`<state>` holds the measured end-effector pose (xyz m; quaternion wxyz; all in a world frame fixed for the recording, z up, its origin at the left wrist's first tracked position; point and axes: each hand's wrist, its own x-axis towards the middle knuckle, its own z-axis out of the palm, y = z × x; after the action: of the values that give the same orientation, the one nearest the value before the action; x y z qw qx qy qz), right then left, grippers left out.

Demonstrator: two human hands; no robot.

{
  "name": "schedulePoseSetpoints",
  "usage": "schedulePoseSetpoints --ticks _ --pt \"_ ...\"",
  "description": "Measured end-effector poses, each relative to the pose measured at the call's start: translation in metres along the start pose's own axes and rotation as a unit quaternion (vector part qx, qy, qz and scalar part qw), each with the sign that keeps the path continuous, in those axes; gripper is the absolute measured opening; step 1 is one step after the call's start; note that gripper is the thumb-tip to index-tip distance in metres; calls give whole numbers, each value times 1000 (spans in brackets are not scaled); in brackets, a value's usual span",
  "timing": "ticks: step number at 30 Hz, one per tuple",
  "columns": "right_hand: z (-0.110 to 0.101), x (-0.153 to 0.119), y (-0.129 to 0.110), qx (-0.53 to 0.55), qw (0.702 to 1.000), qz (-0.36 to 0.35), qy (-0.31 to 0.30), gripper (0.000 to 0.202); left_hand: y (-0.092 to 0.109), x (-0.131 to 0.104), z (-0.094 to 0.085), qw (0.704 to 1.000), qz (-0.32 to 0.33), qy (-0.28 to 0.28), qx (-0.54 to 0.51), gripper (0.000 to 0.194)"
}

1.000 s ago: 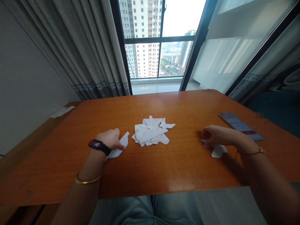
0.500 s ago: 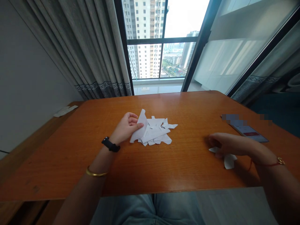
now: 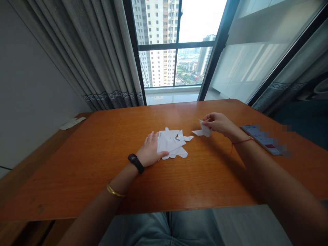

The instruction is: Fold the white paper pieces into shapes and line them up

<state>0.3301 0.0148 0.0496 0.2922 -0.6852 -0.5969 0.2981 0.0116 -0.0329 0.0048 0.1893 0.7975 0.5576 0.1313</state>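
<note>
A pile of torn white paper scraps [image 3: 171, 141] lies on the wooden table, their edges jagged and overlapping. My left hand [image 3: 150, 149], with a black band on its wrist, rests flat against the pile's left side, fingers stretched out and the thumb over the paper. To the right of the pile, my right hand [image 3: 216, 123] pinches white paper scraps [image 3: 204, 130] just above the tabletop. How many pieces are in that pinch I cannot tell.
The orange-brown table [image 3: 115, 191] spreads out before me. A phone [image 3: 261, 138], partly blurred out, lies near its right side. More paper [image 3: 72, 123] lies on a ledge at the far left. Grey curtains [image 3: 110, 68] and a window stand behind the table.
My right hand has moved from the lower right, up and left toward the pile, carrying paper scraps. My left hand has laid its raised sheet onto the pile and now lies flat there.
</note>
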Motion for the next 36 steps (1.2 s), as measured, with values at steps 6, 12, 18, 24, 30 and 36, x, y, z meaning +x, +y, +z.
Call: schedulePoseSetpoints --ticks 6,12,18,24,30,36 --pt "59 19 1 -4 998 47 -49 11 -6 8 15 998 -9 -27 -49 115" --pt "113 -14 -24 39 995 -32 -90 22 -11 4 11 998 -1 15 -59 120" --pt "103 -28 -25 66 980 -108 -157 29 7 -4 8 994 18 43 95 109" --pt "91 -21 -13 -77 979 -188 16 43 25 22 22 985 83 -8 152 93" --pt "108 -16 -13 -222 933 -279 -45 53 18 34 29 987 65 -8 150 114" --pt "96 -35 -24 -103 958 -264 -39 51 -4 32 20 986 51 -36 153 91"
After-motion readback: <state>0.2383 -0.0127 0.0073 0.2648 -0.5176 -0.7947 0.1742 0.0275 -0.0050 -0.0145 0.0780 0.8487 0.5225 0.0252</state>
